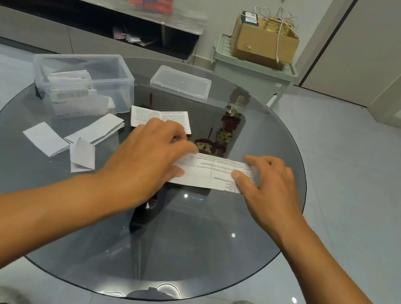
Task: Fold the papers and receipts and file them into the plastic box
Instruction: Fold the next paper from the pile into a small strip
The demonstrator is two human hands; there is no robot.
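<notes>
both hands (150, 153) pinching receipt (210, 172) ends

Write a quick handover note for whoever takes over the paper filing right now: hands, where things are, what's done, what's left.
Left hand and right hand: both hold the printed paper on the glass table, mid-fold.
Plastic box, open, back left, already has folded papers inside; its lid lies beside it.
Left to do: finish this fold, then handle the printed leaflet behind the left hand and three white papers at left. File all, then close the lid.
</notes>
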